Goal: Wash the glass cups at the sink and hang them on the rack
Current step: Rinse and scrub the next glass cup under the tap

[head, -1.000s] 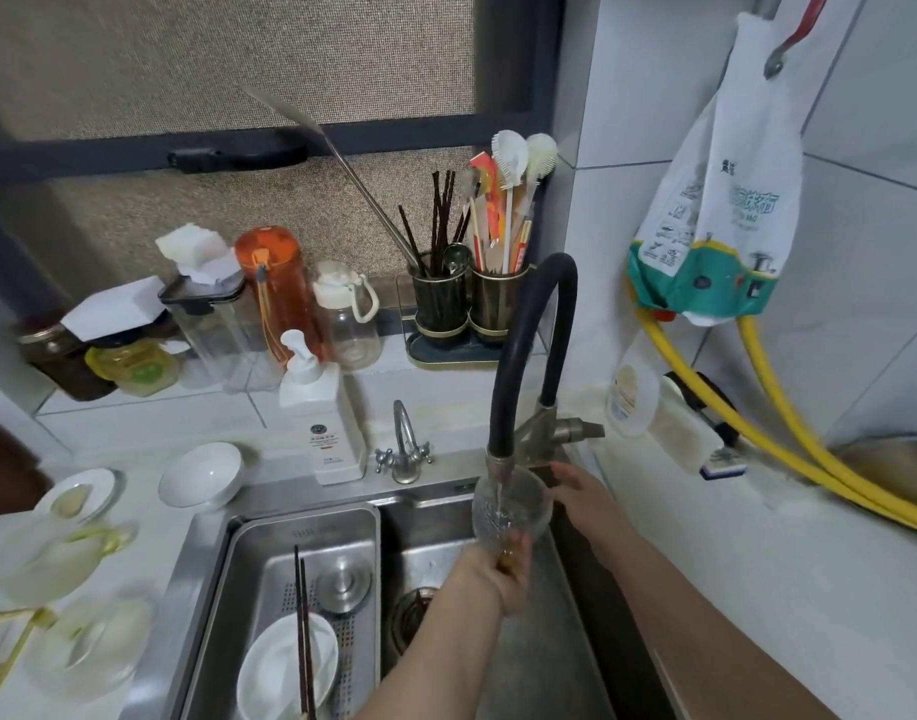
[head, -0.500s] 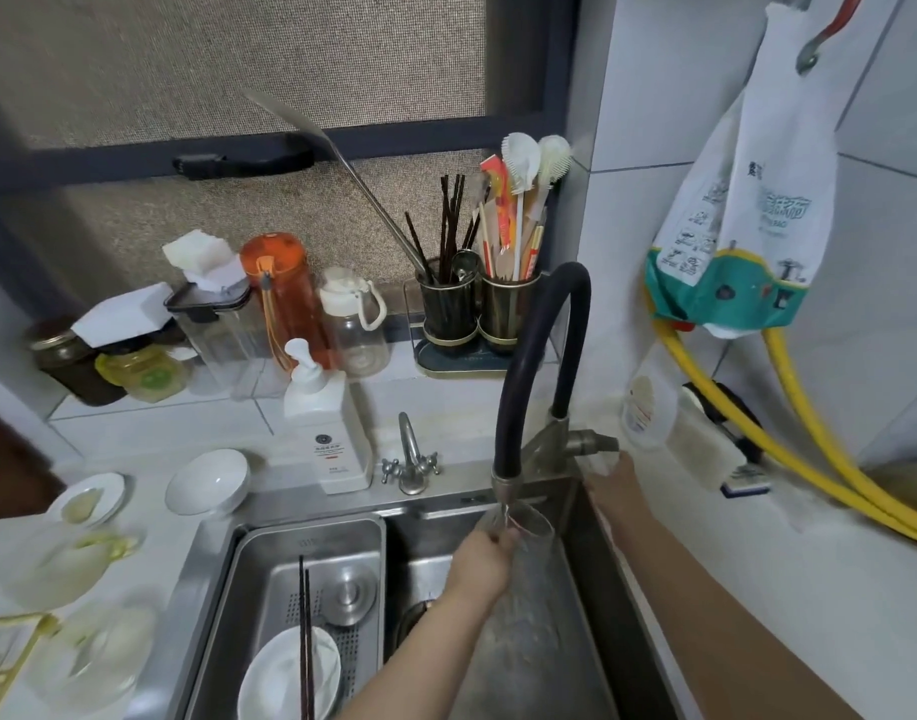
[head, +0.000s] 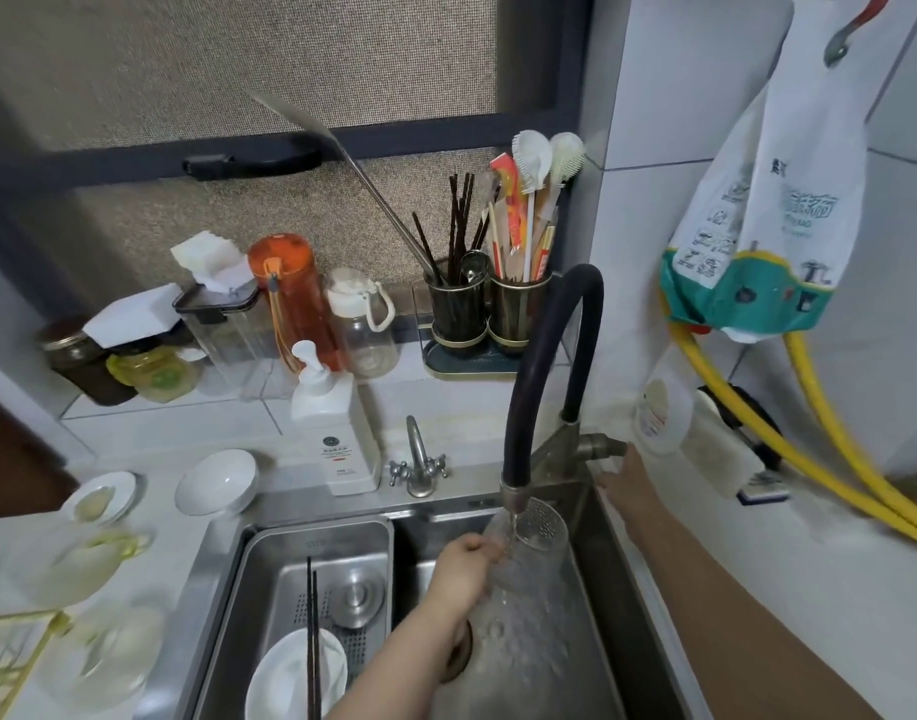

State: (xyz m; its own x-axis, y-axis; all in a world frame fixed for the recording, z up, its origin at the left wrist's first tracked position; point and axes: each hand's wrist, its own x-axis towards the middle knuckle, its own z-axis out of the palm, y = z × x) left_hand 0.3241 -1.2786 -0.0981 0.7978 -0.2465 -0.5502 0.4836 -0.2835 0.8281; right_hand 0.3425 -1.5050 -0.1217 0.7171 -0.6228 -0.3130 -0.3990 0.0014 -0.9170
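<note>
Under the black hose faucet point(head: 544, 366), over the right basin of the sink point(head: 617, 589), my left hand point(head: 464, 569) grips a clear glass cup point(head: 532, 553) by its side, fingers curled round it. The cup is tilted, its mouth up against the spout, and water runs into it. Its far rim sits close to the basin's right wall, with little room on that side; toward me the basin is open down to the drain.

My right hand point(head: 625, 478) reaches past the sink's back right corner to the faucet lever point(head: 599, 448). The fingertips are at the lever's end, but I cannot tell whether they curl round it or only touch it.

The left basin holds a steel insert tray point(head: 269, 553) with a white plate point(head: 285, 683), dark chopsticks point(head: 312, 631) lying across it, and a round metal stopper point(head: 356, 597). The divider between tray and right basin runs just left of my left wrist.

At the left edge of the counter a yellow wire rack point(head: 15, 652) shows, with blurred glass cups point(head: 77, 569) beside it. Behind them sit a white bowl point(head: 217, 481) and a small dish point(head: 100, 498). A white soap dispenser point(head: 337, 433) stands at the sink's back edge, next to a small metal tap point(head: 419, 462).
</note>
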